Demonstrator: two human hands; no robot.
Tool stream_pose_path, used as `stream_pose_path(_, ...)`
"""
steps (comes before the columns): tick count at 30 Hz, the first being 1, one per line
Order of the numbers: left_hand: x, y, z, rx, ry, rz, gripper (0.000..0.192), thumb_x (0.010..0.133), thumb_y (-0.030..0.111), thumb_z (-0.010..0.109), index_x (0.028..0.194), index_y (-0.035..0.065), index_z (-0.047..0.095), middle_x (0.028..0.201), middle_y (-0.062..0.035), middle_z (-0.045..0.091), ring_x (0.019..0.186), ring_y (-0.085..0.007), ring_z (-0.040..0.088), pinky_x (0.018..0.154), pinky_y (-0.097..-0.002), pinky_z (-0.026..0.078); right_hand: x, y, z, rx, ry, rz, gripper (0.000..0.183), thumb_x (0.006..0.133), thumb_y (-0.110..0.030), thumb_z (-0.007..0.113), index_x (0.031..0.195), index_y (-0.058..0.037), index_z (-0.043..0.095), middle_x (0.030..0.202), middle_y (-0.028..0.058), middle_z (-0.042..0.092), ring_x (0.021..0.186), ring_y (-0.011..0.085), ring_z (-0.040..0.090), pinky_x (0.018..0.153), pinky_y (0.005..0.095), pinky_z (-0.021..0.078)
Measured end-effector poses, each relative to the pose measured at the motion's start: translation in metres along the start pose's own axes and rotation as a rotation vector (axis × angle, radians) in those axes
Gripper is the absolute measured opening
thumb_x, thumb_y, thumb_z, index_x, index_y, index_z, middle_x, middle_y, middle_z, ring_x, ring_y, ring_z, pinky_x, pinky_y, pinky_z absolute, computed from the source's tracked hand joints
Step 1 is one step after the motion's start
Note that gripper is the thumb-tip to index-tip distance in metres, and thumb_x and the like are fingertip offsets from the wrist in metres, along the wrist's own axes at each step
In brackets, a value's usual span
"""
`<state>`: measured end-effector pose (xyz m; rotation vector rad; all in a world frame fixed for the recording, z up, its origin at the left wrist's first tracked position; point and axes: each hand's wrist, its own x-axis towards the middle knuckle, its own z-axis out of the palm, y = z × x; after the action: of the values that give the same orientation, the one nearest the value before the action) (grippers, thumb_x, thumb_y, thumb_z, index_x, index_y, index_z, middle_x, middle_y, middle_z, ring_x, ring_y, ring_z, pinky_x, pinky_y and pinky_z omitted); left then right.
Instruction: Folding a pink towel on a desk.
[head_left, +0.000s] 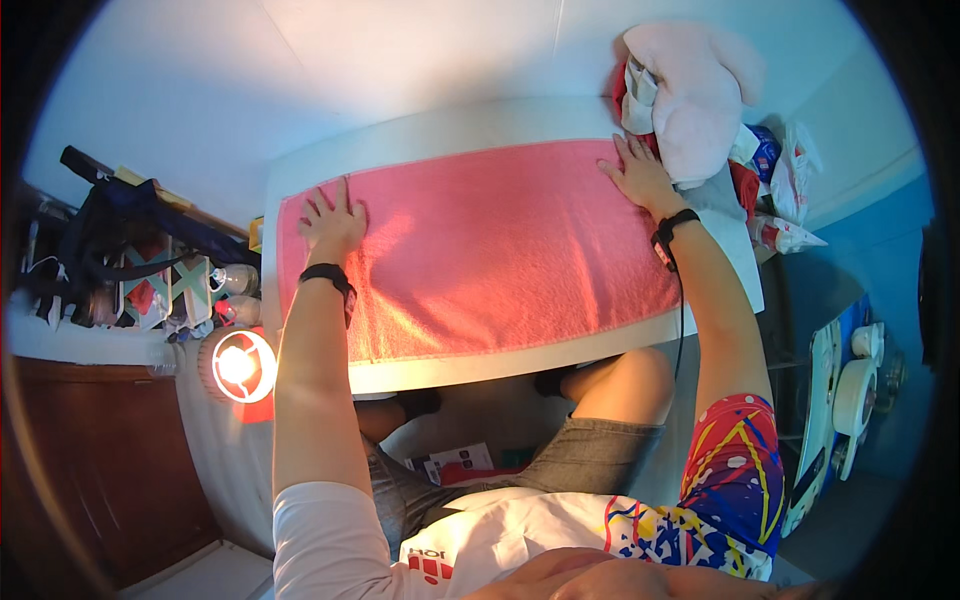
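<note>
A pink terry towel (480, 240) lies spread out over a white table (525, 120), with soft wrinkles along its near side. My left hand (334, 221) rests palm down near the towel's far left corner, fingers apart. At the opposite far corner, my right hand (643, 176) also presses flat with its fingers spread. Beside that hand sits a pale, plush-looking cloth bundle (697, 97), close to my fingertips. Both wrists carry black bands.
A lit lamp (238, 366) glows left of the table. Plastic bottles (238, 279) and a dark bag (124, 217) crowd the left side. Plastic packaging (795, 180) stands at the far right corner. A white fan-like appliance (855, 397) is at right. A thin cable (682, 330) hangs by my right arm.
</note>
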<state>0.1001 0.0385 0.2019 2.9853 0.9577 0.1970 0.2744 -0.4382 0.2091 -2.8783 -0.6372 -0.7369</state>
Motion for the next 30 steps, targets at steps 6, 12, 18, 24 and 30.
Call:
stream_pose_path(6, -0.012, -0.011, 0.019, -0.020, 0.067, 0.027, 0.071, 0.098, 0.060, 0.027, 0.160, 0.0307, 0.009, 0.165, -0.0197, 0.007, 0.151, -0.0444, 0.007, 0.117, -0.0631, 0.011, -0.008, -0.028, 0.011, -0.152, -0.072, -0.185, 0.080, 0.095, -0.063, 0.044, 0.153, -0.0094, 0.034, 0.156, 0.0217, 0.033, 0.146, 0.0375, 0.029, 0.119, 0.0512, 0.0231)
stream_pose_path(12, -0.029, 0.017, 0.013, -0.013, 0.154, 0.136, 0.074, 0.098, 0.063, 0.029, 0.160, 0.0251, 0.012, 0.165, -0.0177, 0.007, 0.152, -0.0401, 0.005, 0.118, -0.0622, 0.008, -0.020, -0.053, -0.019, -0.096, -0.052, -0.074, 0.081, 0.095, -0.060, 0.048, 0.154, -0.0059, 0.030, 0.156, 0.0220, 0.034, 0.144, 0.0399, 0.032, 0.116, 0.0521, 0.0274)
stream_pose_path(18, -0.051, 0.026, 0.033, -0.108, 0.102, 0.197, 0.074, 0.098, 0.063, 0.029, 0.160, 0.0244, 0.014, 0.164, -0.0206, 0.010, 0.152, -0.0400, 0.006, 0.118, -0.0627, 0.006, -0.068, -0.211, -0.016, 0.090, -0.248, -0.425, 0.076, 0.097, -0.053, 0.051, 0.155, -0.0088, 0.028, 0.160, 0.0209, 0.026, 0.148, 0.0382, 0.024, 0.118, 0.0536, 0.0241)
stream_pose_path(24, -0.006, -0.005, 0.036, -0.260, 0.166, 0.121, 0.074, 0.098, 0.061, 0.030, 0.160, 0.0219, 0.015, 0.163, -0.0225, 0.013, 0.151, -0.0413, 0.008, 0.118, -0.0619, 0.006, -0.102, -0.244, 0.013, 0.121, -0.196, -0.447, 0.073, 0.097, -0.050, 0.051, 0.156, -0.0130, 0.029, 0.161, 0.0211, 0.023, 0.150, 0.0367, 0.018, 0.120, 0.0539, 0.0167)
stream_pose_path(30, 0.024, -0.053, 0.046, -0.287, 0.200, -0.039, 0.074, 0.097, 0.061, 0.033, 0.158, 0.0200, 0.023, 0.162, -0.0234, 0.015, 0.150, -0.0430, 0.010, 0.119, -0.0597, 0.007, -0.122, -0.187, 0.009, 0.144, -0.167, -0.336, 0.073, 0.097, -0.050, 0.051, 0.156, -0.0142, 0.028, 0.161, 0.0211, 0.021, 0.150, 0.0375, 0.018, 0.120, 0.0550, 0.0152)
